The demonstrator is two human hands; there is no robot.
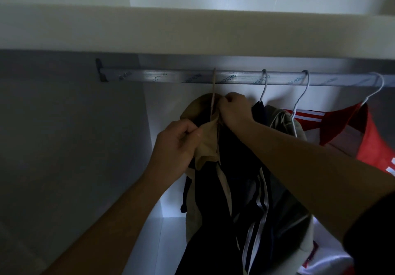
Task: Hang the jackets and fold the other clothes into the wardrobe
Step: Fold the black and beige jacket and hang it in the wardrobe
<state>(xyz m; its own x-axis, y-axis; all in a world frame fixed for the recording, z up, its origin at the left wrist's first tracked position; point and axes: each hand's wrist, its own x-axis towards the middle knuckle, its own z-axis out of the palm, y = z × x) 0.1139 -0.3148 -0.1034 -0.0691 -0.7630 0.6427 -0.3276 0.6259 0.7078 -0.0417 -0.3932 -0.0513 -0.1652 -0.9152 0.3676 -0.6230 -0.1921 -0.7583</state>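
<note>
**Left hand** [177, 142]: at 7 o'clock of the hanger [213, 95] stem, my thumb and curled fingers pinch a fold of the tan jacket [207, 146] at its collar.

**Right hand** [235, 109]: at 3 o'clock of the same stem, my fingers are curled tight on the collar, just beside the hanger.

**Jacket**: it hangs from the tan hanger, which is hooked over the rail [171, 77] at 12 o'clock; dark cloth shows below the collar.

**Rail, towards 3 o'clock**: white hangers [265, 84] stand in a row. Below them are a dark garment [275, 206] with white stripes, which touches the jacket, a beige garment [284, 116] and a red jersey [342, 123].

**Shelf** [192, 31]: it spans above the rail.
</note>
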